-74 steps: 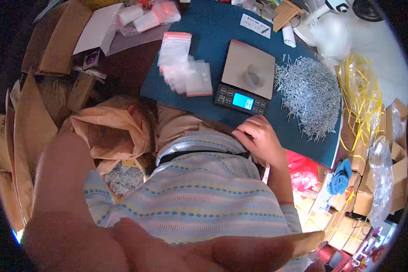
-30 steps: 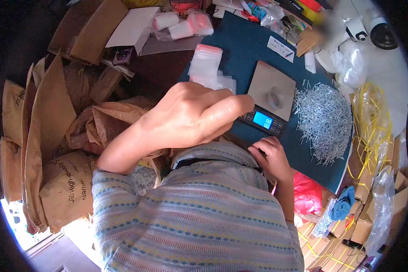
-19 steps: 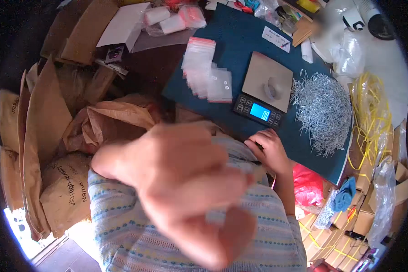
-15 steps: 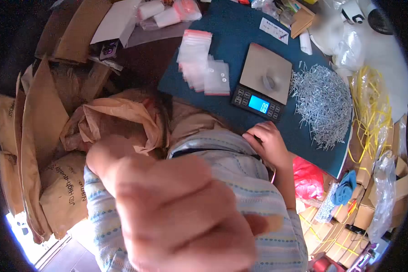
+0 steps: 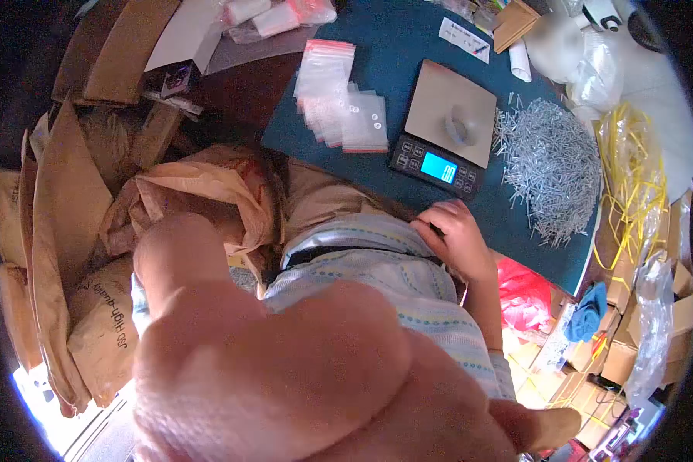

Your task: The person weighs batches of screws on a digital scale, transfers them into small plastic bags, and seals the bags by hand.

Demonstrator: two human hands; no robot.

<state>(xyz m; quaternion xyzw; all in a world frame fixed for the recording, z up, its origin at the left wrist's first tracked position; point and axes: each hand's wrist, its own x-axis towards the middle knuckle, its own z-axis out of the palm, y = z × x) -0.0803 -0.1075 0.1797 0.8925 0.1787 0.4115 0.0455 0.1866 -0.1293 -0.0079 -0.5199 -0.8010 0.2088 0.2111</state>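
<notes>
My left hand [image 5: 316, 377] looms very large and blurred close to the camera. One fingertip sticks out at its right side; the other fingers are hidden, so its grip is unclear. My right hand [image 5: 454, 235] rests at the table's near edge with its fingers curled in, and nothing shows in them. Just beyond it stands a digital scale [image 5: 448, 104] with a lit blue display and a small ring-shaped piece [image 5: 460, 129] on its plate. To the scale's right lies a heap of small silvery screws or nails [image 5: 550, 173]. Clear zip bags [image 5: 327, 69] lie fanned out to its left.
A dark green mat [image 5: 377, 46] covers the table, with a paper label [image 5: 464, 40] at the back. Brown paper sacks [image 5: 104, 331] stand at left. Yellow straps [image 5: 631, 177], a red plastic bag [image 5: 522, 296] and a blue cloth [image 5: 587, 314] are at right.
My left hand has come nearer the camera and fills more of the lower view, its fingertip further right. The table scene has shifted slightly upward. My right hand stays at the table edge.
</notes>
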